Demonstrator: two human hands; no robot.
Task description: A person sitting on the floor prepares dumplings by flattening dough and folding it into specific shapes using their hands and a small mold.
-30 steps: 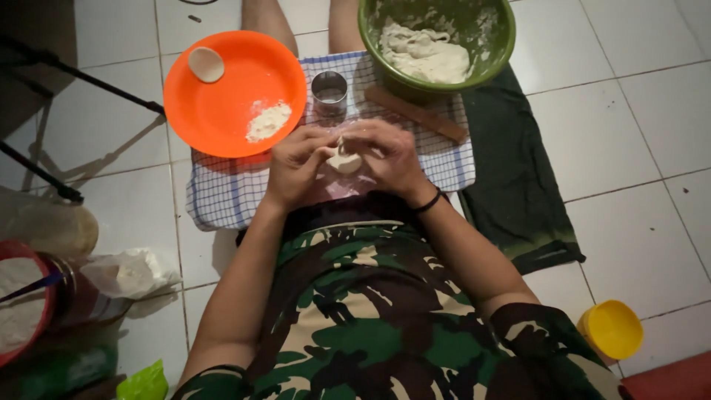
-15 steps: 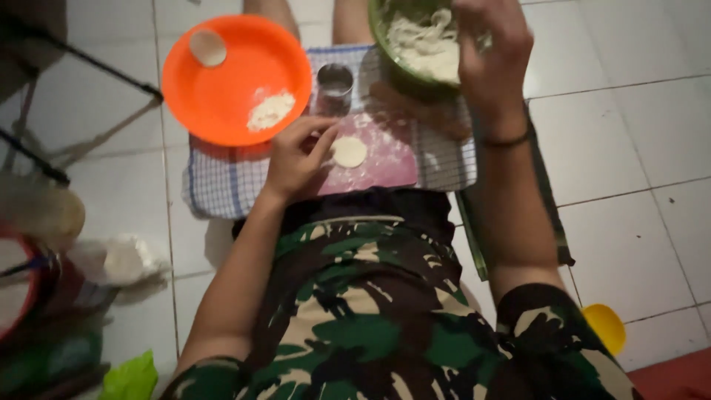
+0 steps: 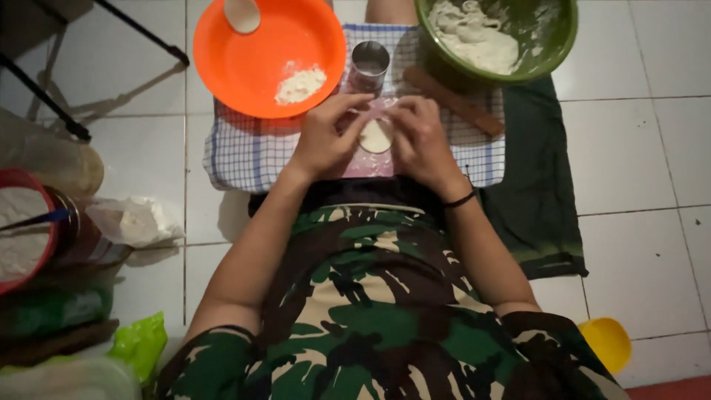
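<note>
Shirt (image 3: pixel 363 318): a camouflage top is seen nearest the camera; the person is seated on the tiled floor (image 3: pixel 637 148).
Yellow cup (image 3: pixel 607 342): set on the floor at the right side, well apart from the work.
Left clutter: a red flour tub (image 3: pixel 22 230) and a white bag (image 3: pixel 133 221) are kept by the left side, probably as supplies within reach.
Dough disc (image 3: pixel 375 136): a small pale round is laid flat on a pink sheet (image 3: pixel 370 164), between both hands.
Left hand (image 3: pixel 324 142): its grip is closed lightly on the disc's left edge with the fingertips.
Right hand (image 3: pixel 419 136): its grip is pinched on the disc's right edge; the disc appears to be shaped from both sides.
Cloth (image 3: pixel 252 152): a checked cloth is spread under the sheet, likely to keep the floor clean.
Rolling pin (image 3: pixel 453 101): laid aside on the cloth, just right of the hands.
Metal cup (image 3: pixel 369 67): stood upright just beyond the disc.
Orange plate (image 3: pixel 244 67): a flour heap (image 3: pixel 300 84) is held on it, close for dusting.
Green bowl (image 3: pixel 552 52): the dough mass (image 3: pixel 478 41) is kept in it, farthest out.
</note>
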